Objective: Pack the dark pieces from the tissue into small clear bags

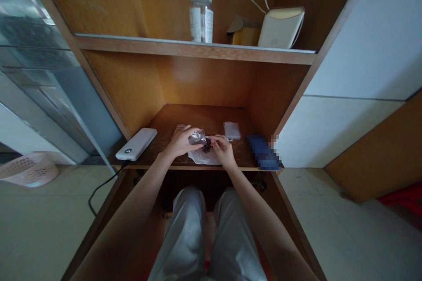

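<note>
- Grey trousers (189, 232) nearest; cut off by bottom edge.
- Pink basket (31, 173) on floor, cropped by left edge.
- Black cable (99, 188) run up to white device (136, 145); far end hidden.
- Clear bag (197, 137) held over shelf by left hand (181, 142), thumb and fingers closed on its sides; contents blurred by glare.
- Clear bottle (201, 17) stood upright on upper shelf; label unreadable.
- White sheet (201, 157) on lower shelf, partly covered by hands; dark bits (207, 145) seen on it, too small to identify.
- Right hand (223, 150) beside bag, fingertips pinched together at dark bits; whether anything is gripped can't be told.
- Small clear packet (232, 131) laid flat beyond right hand.
- Yellow box (246, 35) partly hidden by white case (280, 28) with strap.
- Blue object (263, 153) at lower shelf's right end, pixelated.
- Red item (404, 197) cropped at right edge.
</note>
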The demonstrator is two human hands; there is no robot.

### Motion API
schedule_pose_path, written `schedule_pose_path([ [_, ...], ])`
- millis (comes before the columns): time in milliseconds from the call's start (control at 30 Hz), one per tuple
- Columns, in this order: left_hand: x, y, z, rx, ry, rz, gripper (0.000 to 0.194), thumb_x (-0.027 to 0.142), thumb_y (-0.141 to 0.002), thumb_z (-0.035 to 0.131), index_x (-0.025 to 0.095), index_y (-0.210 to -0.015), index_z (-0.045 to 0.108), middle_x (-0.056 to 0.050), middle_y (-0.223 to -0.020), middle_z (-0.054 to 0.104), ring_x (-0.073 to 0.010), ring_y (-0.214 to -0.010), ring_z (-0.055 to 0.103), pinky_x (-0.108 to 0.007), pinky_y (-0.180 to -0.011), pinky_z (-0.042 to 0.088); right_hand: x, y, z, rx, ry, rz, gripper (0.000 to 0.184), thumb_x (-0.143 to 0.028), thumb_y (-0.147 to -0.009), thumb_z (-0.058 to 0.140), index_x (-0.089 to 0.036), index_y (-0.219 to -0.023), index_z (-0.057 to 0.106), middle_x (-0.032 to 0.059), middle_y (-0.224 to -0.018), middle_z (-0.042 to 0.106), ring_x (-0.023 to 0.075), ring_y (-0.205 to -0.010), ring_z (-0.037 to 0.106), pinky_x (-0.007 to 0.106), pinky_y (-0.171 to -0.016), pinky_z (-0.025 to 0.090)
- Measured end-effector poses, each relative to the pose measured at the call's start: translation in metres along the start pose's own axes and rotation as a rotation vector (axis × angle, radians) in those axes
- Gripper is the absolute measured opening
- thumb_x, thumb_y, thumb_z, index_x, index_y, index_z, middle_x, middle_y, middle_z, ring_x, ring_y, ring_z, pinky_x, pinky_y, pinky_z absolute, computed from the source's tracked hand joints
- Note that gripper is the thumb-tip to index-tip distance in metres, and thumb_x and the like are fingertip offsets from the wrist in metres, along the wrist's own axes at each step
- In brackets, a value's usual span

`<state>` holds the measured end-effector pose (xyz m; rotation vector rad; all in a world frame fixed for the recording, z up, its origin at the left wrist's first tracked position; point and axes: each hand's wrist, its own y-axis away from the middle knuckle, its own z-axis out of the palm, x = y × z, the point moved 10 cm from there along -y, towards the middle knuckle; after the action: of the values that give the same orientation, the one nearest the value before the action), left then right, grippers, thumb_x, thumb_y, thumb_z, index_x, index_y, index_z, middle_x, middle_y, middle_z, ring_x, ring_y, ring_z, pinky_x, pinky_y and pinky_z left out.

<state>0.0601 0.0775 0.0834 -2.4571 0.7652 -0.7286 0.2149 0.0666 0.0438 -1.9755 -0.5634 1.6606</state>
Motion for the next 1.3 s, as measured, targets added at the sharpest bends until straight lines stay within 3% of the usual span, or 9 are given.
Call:
schedule_pose_path([
  [267,-0.010,0.011,-0.001,0.052,0.084,-0.035,0.047,0.042,-0.068,0.069,0.020,-0.109,0.058,-0.008,-0.114,0.059,-0.0242,-0.110,0.051,-0.037,-0.093,0.040,0.003,0.001,-0.001,0.020,-0.023,-0.006,0.018,-0.030,-0.083,0.054,-0.021,-0.089,0.067,0.0071,-0.092,0.063,0.0175,-0.090,0.058,0.033,-0.083,0.047],
  [400,-0.020,0.020,0.004,0.071,0.243,-0.164,0.043,0.041,-0.073,0.064,0.020,-0.110,0.057,-0.006,-0.105,0.062,-0.0178,-0.087,0.059,-0.029,-0.075,0.045,0.005,0.001,0.000,0.021,-0.014,0.016,0.017,-0.032,-0.082,0.055,-0.020,-0.087,0.066,0.0063,-0.089,0.062,0.0167,-0.085,0.059,0.031,-0.079,0.048],
  [567,-0.036,0.035,0.016,0.066,0.337,-0.328,0.045,0.044,-0.073,0.064,0.018,-0.109,0.057,0.001,-0.074,0.059,-0.0113,-0.059,0.051,-0.023,-0.056,0.040,0.007,0.002,0.001,0.017,-0.015,0.051,0.018,-0.034,-0.082,0.054,-0.019,-0.084,0.063,0.0052,-0.084,0.061,0.0152,-0.077,0.059,0.029,-0.071,0.049],
  [767,-0.045,0.045,0.020,0.085,0.625,-0.436,0.050,0.047,-0.073,0.063,0.016,-0.110,0.055,-0.005,-0.088,0.063,-0.0159,-0.077,0.059,-0.027,-0.068,0.046,0.011,0.003,-0.001,0.024,0.070,0.125,0.019,-0.034,-0.082,0.051,-0.018,-0.081,0.063,0.0063,-0.084,0.063,0.0166,-0.078,0.061,0.029,-0.071,0.050],
  [1000,-0.045,0.046,0.029,0.005,0.711,-0.478,0.051,0.049,-0.068,0.067,0.017,-0.107,0.059,-0.008,-0.097,0.066,-0.0199,-0.088,0.061,-0.029,-0.072,0.049,0.014,-0.005,-0.001,0.032,-0.007,0.172,0.019,-0.034,-0.081,0.053,-0.017,-0.083,0.063,0.0066,-0.083,0.068,0.0165,-0.077,0.063,0.028,-0.070,0.050],
  [1067,-0.047,0.046,0.030,0.000,0.690,-0.468,0.049,0.048,-0.069,0.067,0.017,-0.107,0.060,-0.007,-0.097,0.066,-0.0197,-0.087,0.061,-0.029,-0.071,0.048,0.013,-0.009,0.003,-0.042,0.014,0.181,0.018,-0.032,-0.081,0.053,-0.017,-0.083,0.063,0.0052,-0.080,0.067,0.0152,-0.072,0.062,0.026,-0.066,0.049],
  [1133,-0.048,0.047,0.032,-0.004,0.674,-0.453,0.048,0.047,-0.070,0.067,0.016,-0.106,0.061,-0.007,-0.096,0.066,-0.0192,-0.085,0.061,-0.029,-0.070,0.048,0.010,-0.012,0.013,-0.198,0.090,0.174,0.015,-0.028,-0.079,0.054,-0.017,-0.079,0.064,0.0031,-0.074,0.067,0.0138,-0.067,0.061,0.024,-0.062,0.047],
  [1233,-0.049,0.047,0.032,-0.003,0.667,-0.432,0.046,0.046,-0.071,0.066,0.016,-0.105,0.061,-0.007,-0.095,0.066,-0.0190,-0.084,0.062,-0.028,-0.069,0.048,0.004,-0.009,0.031,-0.465,0.310,0.104,0.010,-0.014,-0.074,0.056,-0.017,-0.071,0.065,0.0015,-0.070,0.065,0.0124,-0.066,0.058,0.022,-0.063,0.043],
  [1300,-0.048,0.048,0.031,-0.002,0.657,-0.426,0.045,0.047,-0.072,0.065,0.016,-0.104,0.062,-0.007,-0.094,0.066,-0.0190,-0.083,0.062,-0.027,-0.067,0.048,0.000,-0.007,0.036,-0.550,0.462,0.044,0.011,-0.010,-0.072,0.058,-0.017,-0.072,0.066,0.0023,-0.072,0.065,0.0127,-0.069,0.058,0.023,-0.064,0.041],
])
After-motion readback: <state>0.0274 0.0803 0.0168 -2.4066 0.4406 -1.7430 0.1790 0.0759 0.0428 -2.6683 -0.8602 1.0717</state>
